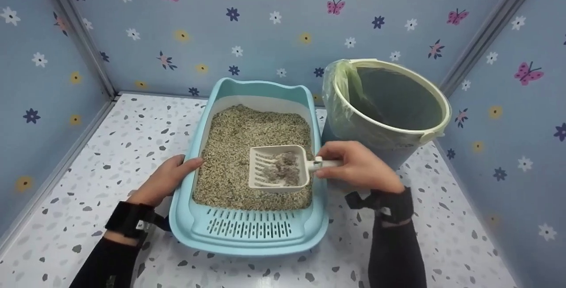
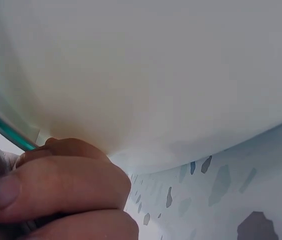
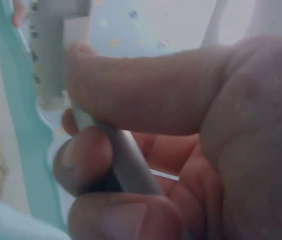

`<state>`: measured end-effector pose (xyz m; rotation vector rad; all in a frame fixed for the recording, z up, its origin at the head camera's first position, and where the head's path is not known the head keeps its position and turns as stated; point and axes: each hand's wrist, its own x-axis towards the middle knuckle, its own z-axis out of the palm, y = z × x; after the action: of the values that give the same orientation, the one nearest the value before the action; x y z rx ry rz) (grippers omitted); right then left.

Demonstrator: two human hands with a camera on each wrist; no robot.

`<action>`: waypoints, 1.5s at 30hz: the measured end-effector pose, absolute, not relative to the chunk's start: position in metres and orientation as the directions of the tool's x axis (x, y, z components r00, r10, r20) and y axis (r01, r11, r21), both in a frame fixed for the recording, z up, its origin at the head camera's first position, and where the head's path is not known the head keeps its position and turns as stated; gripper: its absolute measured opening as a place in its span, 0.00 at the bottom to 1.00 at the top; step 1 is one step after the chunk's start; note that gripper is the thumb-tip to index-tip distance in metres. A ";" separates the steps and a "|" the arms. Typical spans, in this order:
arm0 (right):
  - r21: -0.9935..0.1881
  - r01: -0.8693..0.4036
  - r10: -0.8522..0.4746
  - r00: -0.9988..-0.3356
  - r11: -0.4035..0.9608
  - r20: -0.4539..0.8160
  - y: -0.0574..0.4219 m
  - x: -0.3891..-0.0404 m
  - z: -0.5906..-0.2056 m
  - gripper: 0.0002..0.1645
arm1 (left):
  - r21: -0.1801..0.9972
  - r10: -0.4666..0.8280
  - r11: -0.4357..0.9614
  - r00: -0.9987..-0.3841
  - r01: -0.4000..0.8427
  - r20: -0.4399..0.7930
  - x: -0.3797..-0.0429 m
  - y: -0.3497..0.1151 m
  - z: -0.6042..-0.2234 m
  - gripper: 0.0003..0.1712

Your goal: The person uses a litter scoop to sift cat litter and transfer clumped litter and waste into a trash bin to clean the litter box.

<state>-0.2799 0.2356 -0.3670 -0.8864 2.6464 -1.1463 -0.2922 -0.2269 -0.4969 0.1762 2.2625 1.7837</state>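
At your far left, a blue wall panel [image 1: 48, 97] printed with flowers and butterflies meets the speckled white surface [image 1: 128, 133]. Next comes your left hand [image 1: 166, 177], below a black wrist strap [image 1: 130, 219] and a black sleeve [image 1: 108, 261]. It grips the left side of the blue litter tray [image 1: 182, 217]: your thumb lies over the rim, and the left wrist view shows your fingers curled at the outside of the wall.

The tray sits on the speckled surface in the middle of your head view, its slotted ledge [image 1: 247, 226] towards you. Grainy tan litter [image 1: 239, 133] fills its bed, heaped a little higher at the far end. Over the right part of the litter you have the white scoop [image 1: 301, 157], slotted head pointing left, with greyish-brown clumps [image 1: 283, 170] lying in it.

The scoop's handle [image 1: 331, 163] reaches right, across the tray's rim, into your right hand [image 1: 360, 164], which pinches it between thumb and curled fingers. Just beyond that hand, at the back right, stands a bin [image 1: 380, 123] with a pale rim and a translucent greenish liner [image 1: 338, 89] folded over its left side.
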 end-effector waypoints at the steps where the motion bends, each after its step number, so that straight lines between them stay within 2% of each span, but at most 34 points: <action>1: -0.712 -0.455 -0.552 -0.826 0.535 0.114 0.242 -0.280 -0.367 0.11 | 0.967 0.252 0.247 -0.960 -0.061 -0.125 -0.293 -0.226 -0.496 0.39; 6: -0.737 -0.454 -0.556 -0.821 0.500 0.129 0.229 -0.280 -0.372 0.11 | 0.969 0.267 0.242 -0.956 -0.057 -0.123 -0.295 -0.225 -0.498 0.39; 12: -0.696 -0.555 -0.625 -0.756 0.455 0.194 0.187 -0.282 -0.384 0.11 | 0.973 0.273 0.228 -0.957 -0.039 -0.102 -0.294 -0.227 -0.499 0.37; 15: -0.720 -0.545 -0.626 -0.754 0.429 0.198 0.202 -0.285 -0.381 0.10 | 0.971 0.273 0.234 -0.956 -0.039 -0.104 -0.295 -0.225 -0.496 0.37; 20: -0.758 -0.488 -0.578 -0.795 0.432 0.183 0.249 -0.288 -0.375 0.08 | 0.969 0.273 0.244 -0.955 -0.051 -0.119 -0.299 -0.220 -0.494 0.39; 23: -0.767 -0.463 -0.565 -0.809 0.445 0.161 0.259 -0.286 -0.373 0.07 | 0.967 0.273 0.249 -0.954 -0.054 -0.124 -0.299 -0.219 -0.494 0.40; 31: -0.754 -0.513 -0.643 -0.749 0.410 0.160 0.206 -0.290 -0.379 0.11 | 0.968 0.254 0.243 -0.960 -0.057 -0.121 -0.294 -0.225 -0.497 0.40; 34: -0.736 -0.509 -0.638 -0.757 0.446 0.137 0.213 -0.289 -0.375 0.10 | 0.966 0.244 0.254 -0.963 -0.053 -0.117 -0.294 -0.226 -0.497 0.39; 40: -0.651 -0.439 -0.540 -0.840 0.620 0.052 0.254 -0.280 -0.364 0.07 | 0.963 0.243 0.263 -0.963 -0.053 -0.119 -0.297 -0.224 -0.497 0.40; 45: -0.563 -0.475 -0.559 -0.829 0.676 0.028 0.237 -0.278 -0.365 0.06 | 0.966 0.235 0.251 -0.965 -0.057 -0.118 -0.293 -0.227 -0.499 0.40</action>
<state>-0.2779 0.2368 -0.3646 -0.8507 2.7402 -0.8571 -0.2932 -0.2268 -0.4987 0.1661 2.2849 1.7805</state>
